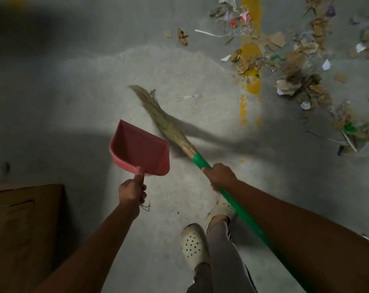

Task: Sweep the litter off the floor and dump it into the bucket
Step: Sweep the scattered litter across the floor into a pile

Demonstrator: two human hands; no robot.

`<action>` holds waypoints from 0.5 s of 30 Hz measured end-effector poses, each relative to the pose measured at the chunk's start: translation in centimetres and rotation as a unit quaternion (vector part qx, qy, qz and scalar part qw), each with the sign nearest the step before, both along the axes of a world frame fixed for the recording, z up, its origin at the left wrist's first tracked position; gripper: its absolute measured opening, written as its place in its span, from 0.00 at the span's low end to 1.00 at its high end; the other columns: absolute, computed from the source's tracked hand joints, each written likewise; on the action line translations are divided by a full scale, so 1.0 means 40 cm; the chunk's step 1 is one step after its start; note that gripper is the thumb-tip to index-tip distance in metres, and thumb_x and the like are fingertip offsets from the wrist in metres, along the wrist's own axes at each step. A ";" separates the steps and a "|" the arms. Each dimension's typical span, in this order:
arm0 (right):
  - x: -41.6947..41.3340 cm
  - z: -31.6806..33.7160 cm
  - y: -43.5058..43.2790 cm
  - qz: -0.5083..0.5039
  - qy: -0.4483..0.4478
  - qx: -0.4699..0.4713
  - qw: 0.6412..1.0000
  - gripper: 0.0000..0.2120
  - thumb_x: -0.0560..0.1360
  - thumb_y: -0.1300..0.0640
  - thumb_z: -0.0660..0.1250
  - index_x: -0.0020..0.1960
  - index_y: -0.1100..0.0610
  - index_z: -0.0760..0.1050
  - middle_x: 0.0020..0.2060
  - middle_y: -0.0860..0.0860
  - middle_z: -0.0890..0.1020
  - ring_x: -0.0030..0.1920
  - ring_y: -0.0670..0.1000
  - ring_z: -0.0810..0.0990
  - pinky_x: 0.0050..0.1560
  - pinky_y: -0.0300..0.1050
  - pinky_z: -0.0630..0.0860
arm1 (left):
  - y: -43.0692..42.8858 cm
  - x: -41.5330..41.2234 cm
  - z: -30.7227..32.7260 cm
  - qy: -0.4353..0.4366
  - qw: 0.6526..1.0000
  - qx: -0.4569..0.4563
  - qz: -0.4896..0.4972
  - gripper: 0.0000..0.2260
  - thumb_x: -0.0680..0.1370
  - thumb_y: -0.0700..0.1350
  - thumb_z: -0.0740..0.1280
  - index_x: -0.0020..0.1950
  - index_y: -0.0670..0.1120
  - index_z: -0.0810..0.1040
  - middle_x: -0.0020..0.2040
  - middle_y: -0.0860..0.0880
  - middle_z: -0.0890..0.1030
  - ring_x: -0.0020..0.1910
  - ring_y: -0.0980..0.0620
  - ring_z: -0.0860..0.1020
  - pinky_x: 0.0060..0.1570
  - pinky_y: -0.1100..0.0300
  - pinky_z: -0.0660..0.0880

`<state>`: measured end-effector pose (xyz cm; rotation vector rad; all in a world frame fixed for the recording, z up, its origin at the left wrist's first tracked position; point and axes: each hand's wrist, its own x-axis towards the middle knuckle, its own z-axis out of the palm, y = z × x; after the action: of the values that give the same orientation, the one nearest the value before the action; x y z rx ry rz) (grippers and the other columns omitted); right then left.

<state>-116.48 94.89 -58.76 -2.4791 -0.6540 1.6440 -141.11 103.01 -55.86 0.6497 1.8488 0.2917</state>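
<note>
grey concrete floor [73,102], worn yellow painted stripe [250,85] at upper right, litter [302,85] of brown paper scraps, white bits and clear plastic strewn over and beside the stripe, brown cardboard box [21,218] at lower left, cream clogs [193,244] standing near the bottom

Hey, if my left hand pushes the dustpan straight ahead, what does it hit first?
Likely the broom bristles, crossing just beyond the front lip of the dustpan; relative height is unclear.

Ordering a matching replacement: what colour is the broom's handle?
Green: the broom handle, gripped by the right hand, shows plainly in the head view.
</note>
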 end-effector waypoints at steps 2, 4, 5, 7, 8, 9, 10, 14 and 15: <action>0.037 -0.025 0.014 -0.031 0.006 -0.020 0.999 0.19 0.83 0.45 0.62 0.47 0.61 0.73 0.34 0.55 0.81 0.26 0.52 0.78 0.29 0.43 0.76 | 0.014 0.005 -0.008 0.001 1.000 -0.006 0.004 0.22 0.77 0.59 0.71 0.38 0.41 0.74 0.34 0.43 0.75 0.24 0.52 0.67 0.22 0.60 0.64; 0.082 -0.045 0.019 -0.091 -0.004 -0.032 0.995 0.21 0.83 0.45 0.61 0.51 0.64 0.75 0.35 0.57 0.82 0.29 0.55 0.79 0.37 0.49 0.79 | 0.028 0.018 -0.015 0.005 1.000 -0.008 0.007 0.22 0.77 0.59 0.72 0.39 0.40 0.74 0.34 0.43 0.75 0.23 0.52 0.67 0.22 0.60 0.64; 0.104 -0.052 0.017 -0.128 -0.009 -0.032 0.991 0.22 0.83 0.44 0.60 0.52 0.65 0.76 0.36 0.58 0.83 0.30 0.56 0.80 0.39 0.50 0.81 | 0.034 0.029 -0.018 0.007 1.000 -0.007 0.009 0.22 0.77 0.59 0.72 0.39 0.40 0.74 0.34 0.43 0.75 0.23 0.52 0.67 0.22 0.61 0.64; 0.150 -0.055 0.009 -0.198 -0.023 -0.029 0.980 0.24 0.83 0.44 0.59 0.53 0.66 0.76 0.38 0.59 0.83 0.31 0.57 0.81 0.40 0.52 0.81 | 0.048 0.056 -0.020 0.009 1.000 -0.010 0.007 0.21 0.77 0.58 0.72 0.41 0.40 0.74 0.34 0.43 0.75 0.23 0.53 0.67 0.23 0.60 0.64; 0.174 -0.057 0.005 -0.230 -0.033 -0.025 0.972 0.24 0.83 0.43 0.59 0.54 0.66 0.76 0.39 0.60 0.83 0.31 0.56 0.81 0.40 0.51 0.82 | 0.054 0.070 -0.019 0.007 1.000 -0.012 0.005 0.21 0.77 0.58 0.72 0.42 0.40 0.75 0.34 0.43 0.75 0.23 0.53 0.67 0.24 0.60 0.64; 0.197 -0.060 0.001 -0.259 -0.048 -0.019 0.965 0.25 0.83 0.42 0.58 0.54 0.66 0.76 0.39 0.60 0.83 0.31 0.57 0.81 0.41 0.52 0.83 | 0.061 0.086 -0.019 0.005 1.000 -0.013 0.004 0.21 0.77 0.58 0.72 0.42 0.40 0.75 0.34 0.43 0.76 0.23 0.53 0.67 0.25 0.60 0.64; 0.218 -0.060 -0.002 -0.281 -0.066 -0.014 0.957 0.26 0.83 0.41 0.57 0.54 0.65 0.76 0.39 0.60 0.84 0.33 0.58 0.82 0.43 0.55 0.84 | 0.068 0.101 -0.020 0.003 1.000 -0.013 0.002 0.21 0.77 0.58 0.72 0.43 0.40 0.75 0.34 0.43 0.76 0.23 0.53 0.67 0.25 0.59 0.64; 0.277 -0.018 -0.004 -0.333 -0.119 0.021 0.935 0.26 0.83 0.39 0.55 0.53 0.63 0.76 0.38 0.60 0.83 0.35 0.60 0.84 0.44 0.61 0.84 | 0.096 0.172 -0.015 -0.006 1.000 -0.016 -0.010 0.21 0.77 0.58 0.72 0.42 0.40 0.75 0.35 0.42 0.76 0.24 0.52 0.68 0.24 0.59 0.64; 0.287 -0.002 -0.002 -0.337 -0.123 0.032 0.933 0.25 0.83 0.40 0.55 0.51 0.62 0.75 0.38 0.60 0.83 0.33 0.60 0.84 0.42 0.61 0.84 | 0.103 0.191 -0.011 -0.008 1.000 -0.016 -0.014 0.22 0.77 0.59 0.71 0.42 0.39 0.75 0.35 0.42 0.76 0.24 0.52 0.68 0.24 0.60 0.64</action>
<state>-105.02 94.82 -58.85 -2.4700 0.1411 1.0467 -133.45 107.12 -56.31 0.6485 1.8244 0.2478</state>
